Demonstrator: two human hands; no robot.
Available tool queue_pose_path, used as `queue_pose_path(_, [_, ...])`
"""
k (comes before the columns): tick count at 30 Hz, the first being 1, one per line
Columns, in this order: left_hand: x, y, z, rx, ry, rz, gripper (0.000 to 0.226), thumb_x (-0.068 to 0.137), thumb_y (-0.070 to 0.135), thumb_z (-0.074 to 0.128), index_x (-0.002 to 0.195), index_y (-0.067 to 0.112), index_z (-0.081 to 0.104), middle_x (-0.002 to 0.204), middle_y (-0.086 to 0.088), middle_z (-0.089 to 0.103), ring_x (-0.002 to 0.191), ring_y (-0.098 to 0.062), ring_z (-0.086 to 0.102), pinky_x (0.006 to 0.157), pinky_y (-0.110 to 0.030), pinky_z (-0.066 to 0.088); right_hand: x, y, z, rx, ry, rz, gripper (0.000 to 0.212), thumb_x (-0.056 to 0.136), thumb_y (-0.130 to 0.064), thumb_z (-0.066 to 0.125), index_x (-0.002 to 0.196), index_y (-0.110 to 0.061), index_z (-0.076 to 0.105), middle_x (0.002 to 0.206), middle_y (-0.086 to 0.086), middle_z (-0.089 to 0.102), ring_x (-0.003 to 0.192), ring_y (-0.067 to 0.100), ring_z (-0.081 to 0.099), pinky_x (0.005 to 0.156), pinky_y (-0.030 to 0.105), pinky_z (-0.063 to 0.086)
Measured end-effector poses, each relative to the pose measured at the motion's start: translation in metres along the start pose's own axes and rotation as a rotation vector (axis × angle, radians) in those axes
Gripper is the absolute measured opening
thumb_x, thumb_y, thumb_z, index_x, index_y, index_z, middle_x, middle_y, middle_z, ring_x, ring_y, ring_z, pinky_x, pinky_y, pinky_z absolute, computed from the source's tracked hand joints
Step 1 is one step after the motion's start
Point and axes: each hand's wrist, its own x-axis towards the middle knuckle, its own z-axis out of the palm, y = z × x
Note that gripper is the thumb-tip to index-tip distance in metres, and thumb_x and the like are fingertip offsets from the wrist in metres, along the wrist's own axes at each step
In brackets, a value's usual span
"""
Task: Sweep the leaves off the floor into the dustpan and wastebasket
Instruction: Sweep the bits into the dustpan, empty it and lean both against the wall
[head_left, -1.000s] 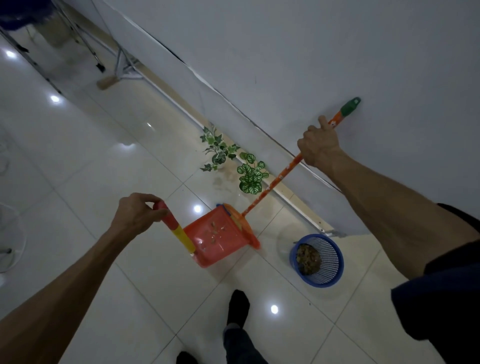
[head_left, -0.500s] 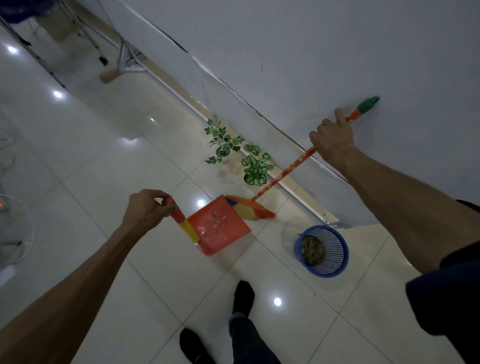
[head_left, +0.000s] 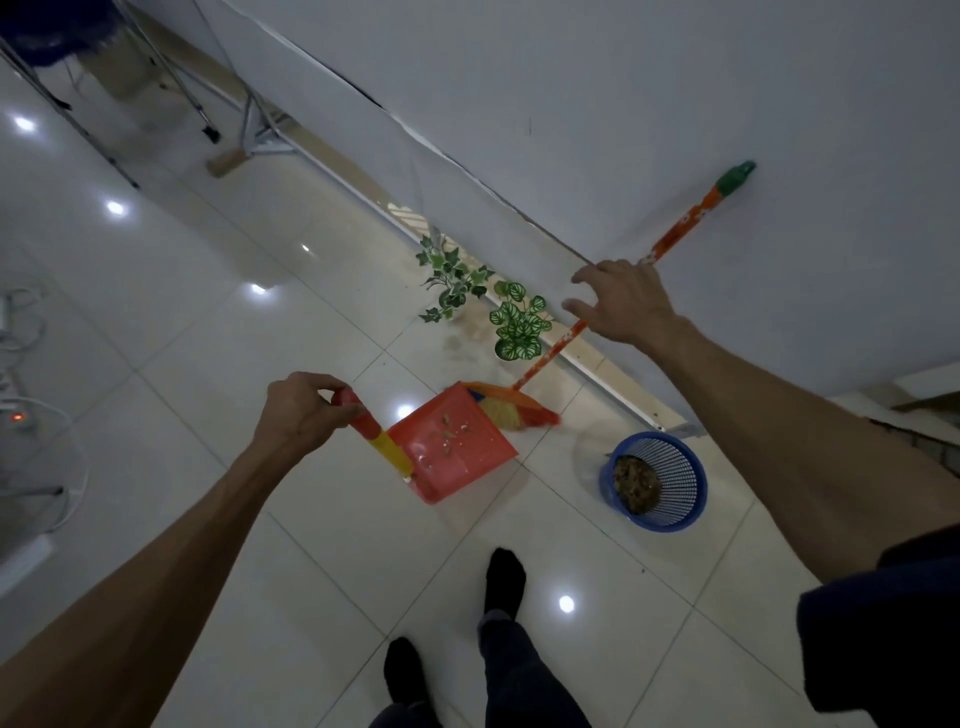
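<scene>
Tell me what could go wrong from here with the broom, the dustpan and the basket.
1. The right hand has its fingers spread, not wrapped round the broom, which leans toward the wall; it may slide and fall.
2. The left hand holds the dustpan by the handle top only; tipping it could spill the leaf bits before the basket.
3. The falling broom could hit the green plants.

Both forearms are bare from the left hand (head_left: 301, 415) and right hand (head_left: 631, 306) back. A dark navy short sleeve (head_left: 883, 639) covers the right upper arm behind its hand. Below both hands: dark trousers (head_left: 519, 675) and black socks (head_left: 504, 577).
</scene>
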Motion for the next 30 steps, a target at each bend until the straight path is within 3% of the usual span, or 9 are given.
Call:
queue_pose_path(6, [-0.031,-0.021,-0.019,-0.024,-0.007,0.070,0.039,0.077,0.029,0.085,0.108,0.009,0.074,0.079,-0.005,0.074,0.070,-0.013,0.069,0.055,-0.018,0.046,-0.047,-0.071,0.023,0.372,-0.056,0.057,0.057,0.097,-0.060,0.047,0.141,-0.023,0.052,0.142,0.010,0.056,0.130,0.030,0.048,0.105,0.042,0.041])
queue_pose_path(10, [-0.054,-0.029,-0.029,-0.039,-0.012,0.165,0.034,0.072,0.034,0.087,0.098,0.013,0.077,0.076,-0.005,0.075,0.074,-0.021,0.073,0.066,-0.033,0.058,-0.092,-0.133,0.031,0.556,-0.041,0.068,0.051,0.097,-0.053,0.055,0.137,-0.021,0.058,0.136,0.006,0.059,0.122,0.024,0.055,0.100,0.038,0.045])
queue_pose_path(13, [-0.068,-0.035,-0.032,-0.046,-0.034,0.237,0.035,0.073,0.037,0.086,0.097,0.014,0.077,0.079,-0.004,0.075,0.078,-0.022,0.073,0.076,-0.040,0.060,-0.125,-0.176,0.036,0.684,-0.082,0.105,0.047,0.096,-0.054,0.058,0.129,-0.022,0.062,0.115,0.002,0.069,0.100,0.017,0.064,0.081,0.029,0.046])
queue_pose_path(16, [-0.079,-0.041,-0.033,-0.023,-0.053,0.309,0.037,0.074,0.042,0.084,0.097,0.015,0.077,0.084,-0.001,0.076,0.088,-0.017,0.071,0.081,-0.031,0.054,-0.161,-0.215,0.031,0.909,-0.174,0.191,0.039,0.096,-0.051,0.061,0.123,-0.022,0.063,0.094,0.005,0.075,0.075,0.017,0.070,0.068,0.027,0.049])
queue_pose_path(19, [-0.096,-0.039,-0.033,-0.035,-0.071,0.347,0.039,0.075,0.042,0.083,0.101,0.013,0.078,0.086,-0.004,0.077,0.090,-0.014,0.071,0.084,-0.027,0.052,-0.197,-0.248,0.026,1.176,-0.253,0.332,0.036,0.097,-0.050,0.060,0.117,-0.020,0.066,0.090,0.007,0.075,0.066,0.013,0.069,0.053,0.023,0.051])
queue_pose_path(21, [-0.108,-0.035,-0.031,-0.046,-0.095,0.376,0.038,0.076,0.040,0.082,0.102,0.013,0.078,0.085,-0.003,0.078,0.089,-0.012,0.072,0.076,-0.016,0.045,-0.217,-0.262,0.030,1.355,-0.296,0.438,0.040,0.097,-0.051,0.059,0.120,-0.019,0.065,0.092,0.010,0.075,0.069,0.016,0.069,0.055,0.025,0.051])
queue_pose_path(24, [-0.127,-0.023,-0.027,-0.072,-0.145,0.419,0.030,0.076,0.037,0.084,0.096,0.016,0.078,0.070,0.002,0.075,0.068,-0.003,0.073,0.059,-0.002,0.039,-0.243,-0.276,0.042,1.605,-0.345,0.638,0.049,0.094,-0.055,0.061,0.126,-0.018,0.061,0.092,0.009,0.075,0.078,0.021,0.070,0.068,0.033,0.055])
queue_pose_path(27, [-0.144,-0.006,-0.020,-0.123,-0.189,0.443,0.023,0.074,0.035,0.086,0.088,0.020,0.078,0.062,0.001,0.074,0.062,0.002,0.071,0.056,0.002,0.041,-0.264,-0.279,0.048,1.806,-0.361,0.816,0.057,0.095,-0.054,0.060,0.132,-0.012,0.051,0.100,0.014,0.074,0.087,0.025,0.072,0.072,0.036,0.059])
queue_pose_path(30, [-0.155,0.014,-0.008,-0.148,-0.257,0.467,0.023,0.073,0.033,0.088,0.086,0.018,0.077,0.062,0.001,0.074,0.059,-0.003,0.073,0.056,-0.003,0.048,-0.280,-0.272,0.056,1.956,-0.335,0.965,0.064,0.096,-0.052,0.060,0.132,-0.001,0.047,0.109,0.018,0.072,0.087,0.025,0.072,0.069,0.035,0.060])
